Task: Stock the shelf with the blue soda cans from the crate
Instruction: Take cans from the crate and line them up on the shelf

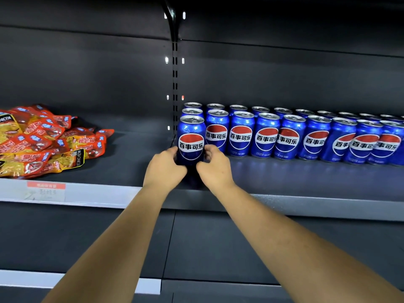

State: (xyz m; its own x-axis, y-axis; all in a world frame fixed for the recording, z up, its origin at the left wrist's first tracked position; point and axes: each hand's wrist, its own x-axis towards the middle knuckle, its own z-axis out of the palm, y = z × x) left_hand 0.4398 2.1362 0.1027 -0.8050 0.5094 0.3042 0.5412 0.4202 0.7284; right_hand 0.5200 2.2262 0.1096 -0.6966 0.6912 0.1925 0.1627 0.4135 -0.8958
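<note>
Setting: retail shop, grocery aisle. Dark metal gondola shelving point(306, 178) with slotted upright point(175, 84) at 12 o'clock. Price label point(46, 190) in the shelf-edge strip at 9 o'clock. Identical blue soda cans point(290, 136) faced in rows at 2 o'clock. Red snack packets point(43, 141) heaped at 10 o'clock.

We note one blue soda can point(191, 138) upright at the left end of the shelf point(306, 182), logo facing out, its lower body gripped from both sides by the hands. It stands in front of two further cans, forward of the front row. We record rows of like cans point(290, 136) upright beside it, running rightward.
</note>
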